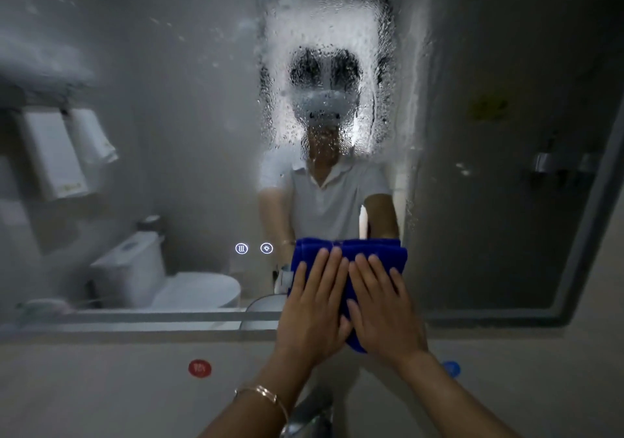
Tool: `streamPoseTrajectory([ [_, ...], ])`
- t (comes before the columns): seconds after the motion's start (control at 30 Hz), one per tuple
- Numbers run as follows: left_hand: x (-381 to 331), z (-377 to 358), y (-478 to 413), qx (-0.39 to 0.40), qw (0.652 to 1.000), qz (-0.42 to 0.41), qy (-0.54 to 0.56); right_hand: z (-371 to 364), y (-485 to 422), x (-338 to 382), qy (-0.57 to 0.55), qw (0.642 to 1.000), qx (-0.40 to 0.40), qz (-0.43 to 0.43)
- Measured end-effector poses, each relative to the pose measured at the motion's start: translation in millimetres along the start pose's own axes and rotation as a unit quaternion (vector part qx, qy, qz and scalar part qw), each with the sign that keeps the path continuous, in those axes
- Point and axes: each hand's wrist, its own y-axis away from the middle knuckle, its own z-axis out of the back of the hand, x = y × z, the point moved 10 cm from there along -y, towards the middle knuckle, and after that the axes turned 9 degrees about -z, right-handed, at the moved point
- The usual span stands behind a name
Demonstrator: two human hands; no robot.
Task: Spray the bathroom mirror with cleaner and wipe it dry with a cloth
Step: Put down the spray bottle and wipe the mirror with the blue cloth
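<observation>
A folded deep-blue microfibre cloth [351,251] is held flat against the lower middle of the large wall-mounted bathroom mirror [489,218], just above its bottom edge. It is pressed there by both hands, laid side by side and touching: the left hand [314,309] and the right hand [381,306] are spread, with straight fingers and palms on the cloth, and nothing is pinched.

The wiping step is judged to be in hand. A wide patch of spray droplets [320,32] lies unwiped higher up the glass, so the cloth is best carried upward under even palm pressure in overlapping passes. The fold should be kept flat so that no streaks are dragged, and a dry face should be turned out once the cloth is soaked.

By count, one cloth, two hands and one mirror are seen. Two lit round touch icons [241,248] are set in the glass left of the cloth. Two round wall stickers are found below the mirror, one red [200,368] and one blue [450,368]. One thin gold bracelet [266,395] is worn on the left wrist. One metal tap [310,417] seems to be shown at the bottom edge, though it is blurred. No spray bottle is in view.
</observation>
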Motion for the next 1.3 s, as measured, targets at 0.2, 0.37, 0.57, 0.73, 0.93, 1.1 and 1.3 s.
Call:
streamPoseTrajectory([
  [0.2, 1.9, 3.2, -9.0, 0.016, 1.000, 0.019, 0.005, 13.9, -15.1, -4.2, -0.016, 0.999, 0.033, 0.004],
  [0.37, 37.2, 51.1, -81.0, -0.027, 0.999, 0.017, 0.007, 62.1, -92.5, -20.4, -0.043, 0.997, -0.028, -0.051],
  [0.57, 35.8, 45.6, -78.0, -0.009, 0.999, -0.010, -0.035, 58.3, -90.0, -16.3, -0.033, 0.996, -0.053, -0.069],
  [0.73, 58.4, 61.6, -80.3, -0.034, 0.996, -0.051, -0.064, 62.1, -106.7, -0.4, -0.053, 0.993, -0.064, -0.088],
  [0.93, 137.1, 69.4, -20.4, -0.058, 0.996, 0.003, -0.067, 50.9, -124.9, 93.9, -0.086, 0.992, -0.082, -0.034],
  [1.1, 154.0, 30.9, 76.8, -0.032, 0.996, 0.055, -0.065, 3.2, -67.0, 166.4, -0.046, 0.997, -0.061, 0.029],
  [1.3, 115.0, -10.8, 127.2, 0.026, 0.995, 0.081, -0.043, -31.1, -7.0, 171.8, 0.013, 0.997, 0.006, 0.082],
])
